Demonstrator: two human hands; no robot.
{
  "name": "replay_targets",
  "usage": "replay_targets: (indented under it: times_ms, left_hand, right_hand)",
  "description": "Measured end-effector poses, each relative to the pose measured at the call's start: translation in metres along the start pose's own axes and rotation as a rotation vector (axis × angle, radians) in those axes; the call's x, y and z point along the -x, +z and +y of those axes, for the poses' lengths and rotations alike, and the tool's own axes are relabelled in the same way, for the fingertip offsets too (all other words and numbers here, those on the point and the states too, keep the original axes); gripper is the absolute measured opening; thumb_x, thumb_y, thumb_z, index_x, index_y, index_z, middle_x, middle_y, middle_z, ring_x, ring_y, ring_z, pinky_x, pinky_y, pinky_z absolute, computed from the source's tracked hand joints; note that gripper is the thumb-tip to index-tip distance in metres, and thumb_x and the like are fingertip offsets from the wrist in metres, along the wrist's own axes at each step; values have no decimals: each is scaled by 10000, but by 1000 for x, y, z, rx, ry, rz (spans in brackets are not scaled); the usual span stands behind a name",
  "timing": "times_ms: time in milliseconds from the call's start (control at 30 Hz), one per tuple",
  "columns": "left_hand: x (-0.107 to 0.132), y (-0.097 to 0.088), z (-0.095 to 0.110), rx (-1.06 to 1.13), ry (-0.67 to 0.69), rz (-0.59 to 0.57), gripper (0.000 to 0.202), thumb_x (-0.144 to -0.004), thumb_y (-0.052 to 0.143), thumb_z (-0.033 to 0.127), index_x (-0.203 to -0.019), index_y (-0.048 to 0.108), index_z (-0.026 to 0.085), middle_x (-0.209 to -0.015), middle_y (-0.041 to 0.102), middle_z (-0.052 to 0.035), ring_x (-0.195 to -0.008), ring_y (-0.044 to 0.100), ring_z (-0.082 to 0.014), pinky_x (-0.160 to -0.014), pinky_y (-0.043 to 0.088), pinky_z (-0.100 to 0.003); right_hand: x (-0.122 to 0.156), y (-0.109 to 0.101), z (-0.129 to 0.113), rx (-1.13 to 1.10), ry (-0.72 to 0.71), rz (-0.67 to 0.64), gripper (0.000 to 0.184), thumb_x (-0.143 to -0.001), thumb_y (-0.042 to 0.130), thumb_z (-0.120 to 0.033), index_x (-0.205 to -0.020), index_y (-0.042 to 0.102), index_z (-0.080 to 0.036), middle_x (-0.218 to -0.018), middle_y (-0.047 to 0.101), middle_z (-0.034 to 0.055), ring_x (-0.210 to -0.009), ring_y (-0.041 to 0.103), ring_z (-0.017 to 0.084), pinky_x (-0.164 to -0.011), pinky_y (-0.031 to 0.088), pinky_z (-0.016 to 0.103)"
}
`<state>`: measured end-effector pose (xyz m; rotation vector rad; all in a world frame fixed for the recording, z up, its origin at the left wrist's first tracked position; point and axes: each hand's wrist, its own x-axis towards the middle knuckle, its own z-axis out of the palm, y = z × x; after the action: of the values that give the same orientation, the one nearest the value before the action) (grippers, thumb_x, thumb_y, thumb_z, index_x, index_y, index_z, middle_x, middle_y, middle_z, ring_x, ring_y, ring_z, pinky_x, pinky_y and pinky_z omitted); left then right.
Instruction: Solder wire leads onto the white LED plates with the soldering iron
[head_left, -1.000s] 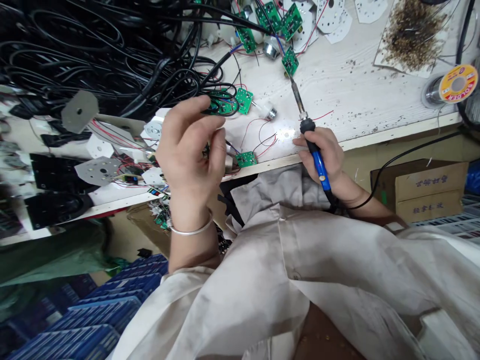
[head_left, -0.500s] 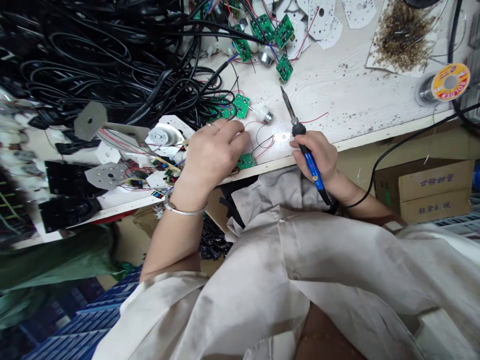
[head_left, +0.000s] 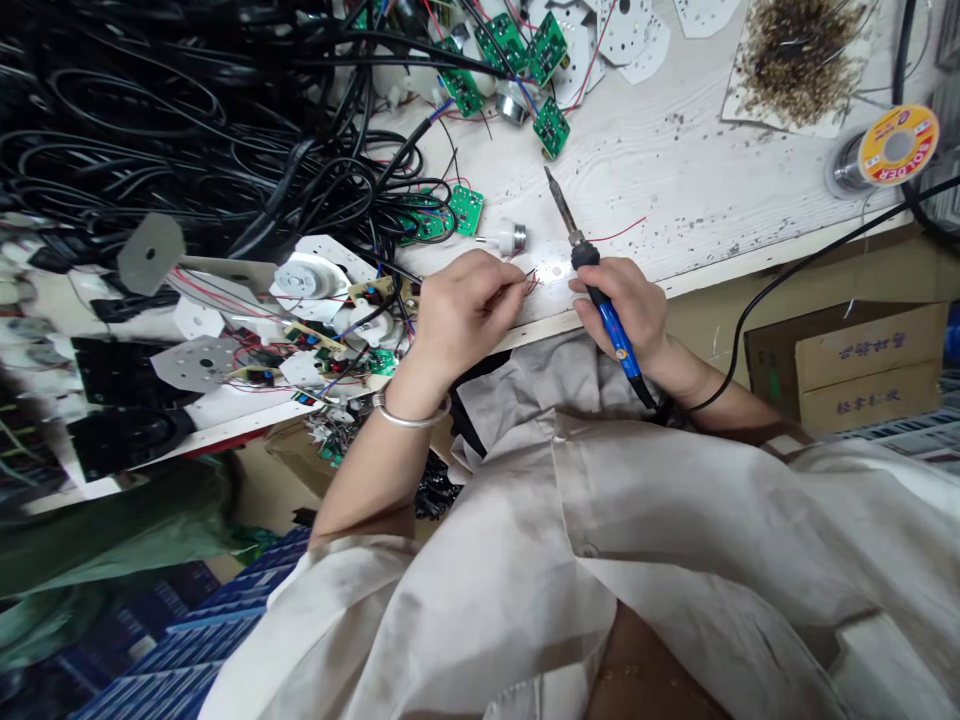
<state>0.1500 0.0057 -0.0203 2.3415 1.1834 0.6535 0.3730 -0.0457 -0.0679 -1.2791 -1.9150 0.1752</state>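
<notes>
Speckled bench: left hand pinches wires beside the disc; right hand clamps the iron, tip beyond it. Seemingly aligning a joint; steadiness needed.

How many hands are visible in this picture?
2. The left hand pinches thin wires at the table edge; the right hand grips the blue soldering iron. No other hand shows.

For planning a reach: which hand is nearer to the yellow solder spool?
Right. The right hand holds the soldering iron left of the solder spool; the left hand is farther left.
</notes>
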Motion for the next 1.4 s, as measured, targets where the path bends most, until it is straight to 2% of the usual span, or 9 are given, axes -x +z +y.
replay_targets:
  times_ms: [167, 467, 700, 833, 900, 967, 1100, 1267, 1400]
  left_hand:
    - [9, 26, -6, -250, -62, 42, 257, -1014, 495, 393, -936, 681, 234, -756, 604, -36, -742, 608, -186, -692, 445, -322]
    - [4, 50, 12, -200, -175, 157, 167, -990, 527, 322, -914, 652, 241, -1011, 729, -55, -966, 645, -230, -873, 488, -401]
    - [12, 50, 7, -72, -217, 182, 173, -992, 517, 264, -916, 669, 226, -1038, 753, -46, -1005, 666, -205, -958, 505, -409]
    - [10, 46, 5, -61, -201, 168, 167, -990, 530, 260, -912, 673, 224, -1036, 750, -37, -997, 669, -199, -952, 512, -405]
    - [9, 45, 4, -58, -217, 140, 156, -986, 537, 268, -911, 667, 224, -1039, 740, -37, -998, 660, -206, -960, 509, -414]
    - [7, 45, 4, -57, -244, 110, 139, -976, 539, 263, -909, 656, 228, -1048, 726, -40, -1001, 650, -212, -955, 512, -412]
    - [5, 46, 7, -72, -293, 90, 125, -960, 538, 252, -879, 632, 236, -1043, 700, -54, -991, 649, -224, -898, 525, -391]
    - [5, 52, 7, -107, -300, 132, 132, -976, 531, 289, -893, 617, 233, -1016, 672, -71, -1000, 657, -239, -888, 525, -398]
    - [9, 57, 6, -114, -283, 179, 184, -1012, 486, 348, -947, 614, 231, -1024, 659, -74, -1006, 655, -230, -899, 531, -390]
  right_hand:
    - [1, 0, 1, -11, 45, -49, 289, -1042, 402, -445, -1241, 540, -285, -967, 727, 5, -930, 702, 156, -723, 594, 285]
    - [2, -4, 2, -65, 77, -90, 270, -1019, 451, -434, -1257, 533, -336, -998, 734, -7, -966, 711, 163, -780, 613, 294]
    - [-3, -6, 3, -112, 72, -104, 255, -1021, 462, -398, -1235, 562, -302, -967, 734, -6, -923, 718, 155, -738, 608, 283]
    - [-4, -11, 0, -259, 53, -14, 242, -993, 541, -366, -1225, 579, -307, -950, 758, -20, -910, 747, 146, -766, 627, 282]
    - [0, -15, -3, -398, 124, 36, 240, -980, 575, -357, -1214, 594, -310, -935, 774, -29, -854, 764, 138, -755, 639, 282]
    - [4, -20, -7, -538, 300, 65, 198, -984, 579, -377, -1165, 623, -309, -856, 777, -46, -706, 755, 120, -650, 630, 261]
    - [12, -26, -11, -663, 580, 149, 217, -993, 552, -477, -988, 677, -299, -621, 699, -91, -413, 596, 79, -404, 495, 219]
    - [12, -19, -9, -587, 631, 126, 267, -960, 587, -528, -935, 702, -287, -573, 669, -116, -371, 555, 67, -393, 488, 215]
    - [13, -14, -6, -580, 623, 199, 327, -957, 558, -580, -893, 696, -291, -539, 642, -126, -321, 503, 63, -356, 459, 221]
